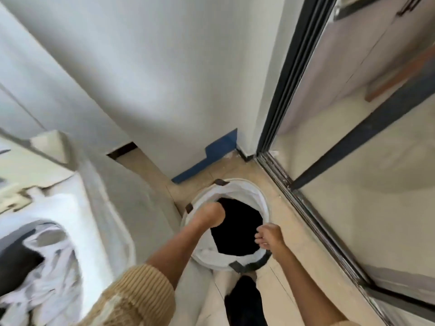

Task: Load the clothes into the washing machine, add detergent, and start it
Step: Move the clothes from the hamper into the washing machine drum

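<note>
White clothes [50, 262], with something dark among them, lie in the open washing machine [77, 208] at nine o'clock in the view; this part of the frame is blurred and the detail is poor. A ribbed tan sleeve [138, 295] enters from seven o'clock and ends at a bare forearm. The left hand [209, 216] reaches down into the laundry basket [263, 196], which stands on the tiled floor [294, 262] at six o'clock from centre. Its fingers are hidden inside the basket, so whether it holds anything cannot be told. Black cloth [235, 229] fills the middle of the basket, ringed by the basket's white lining. The right hand [269, 236] is at the basket's near right rim, at about four o'clock on the ring, with fingers bent loosely; whether they pinch the lining or cloth cannot be told. A dark-framed sliding glass door [353, 137] runs along the right, from one o'clock to five o'clock.
</note>
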`<state>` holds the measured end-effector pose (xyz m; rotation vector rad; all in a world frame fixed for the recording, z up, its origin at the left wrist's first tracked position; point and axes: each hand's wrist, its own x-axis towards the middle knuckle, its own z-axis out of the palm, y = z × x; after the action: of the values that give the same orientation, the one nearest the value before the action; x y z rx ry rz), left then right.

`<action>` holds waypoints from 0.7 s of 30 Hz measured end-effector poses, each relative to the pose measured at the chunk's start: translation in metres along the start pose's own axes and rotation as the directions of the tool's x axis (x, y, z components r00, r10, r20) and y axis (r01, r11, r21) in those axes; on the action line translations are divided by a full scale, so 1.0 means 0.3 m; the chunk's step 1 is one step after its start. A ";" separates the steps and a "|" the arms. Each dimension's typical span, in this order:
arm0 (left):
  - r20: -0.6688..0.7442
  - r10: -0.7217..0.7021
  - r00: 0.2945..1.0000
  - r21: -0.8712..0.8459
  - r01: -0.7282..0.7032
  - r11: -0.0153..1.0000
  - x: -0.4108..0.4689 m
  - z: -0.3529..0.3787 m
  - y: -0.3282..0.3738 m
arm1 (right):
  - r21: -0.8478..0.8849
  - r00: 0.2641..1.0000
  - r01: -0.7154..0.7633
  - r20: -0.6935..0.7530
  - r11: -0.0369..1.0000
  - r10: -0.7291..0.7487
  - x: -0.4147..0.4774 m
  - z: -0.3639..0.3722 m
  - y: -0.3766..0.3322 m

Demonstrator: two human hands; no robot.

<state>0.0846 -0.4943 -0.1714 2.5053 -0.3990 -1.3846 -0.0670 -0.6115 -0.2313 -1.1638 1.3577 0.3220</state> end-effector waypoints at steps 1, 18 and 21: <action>0.012 -0.037 0.999 0.025 0.037 0.999 0.070 0.051 -0.024 | -0.053 1.000 -0.017 0.016 0.998 0.018 0.078 0.022 0.027; 0.285 -0.213 0.935 0.055 0.206 0.977 0.839 0.814 -0.438 | -0.647 0.994 0.100 0.092 0.756 -0.054 1.207 0.459 0.329; 0.263 -0.196 0.945 0.000 0.204 0.979 0.954 0.882 -0.501 | -0.552 0.984 0.117 0.179 0.825 -0.020 1.352 0.584 0.387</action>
<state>0.0229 -0.4785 -0.5843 2.4009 -0.1744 -1.7958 0.0542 -0.5932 -0.6713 -1.6284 1.0942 0.7904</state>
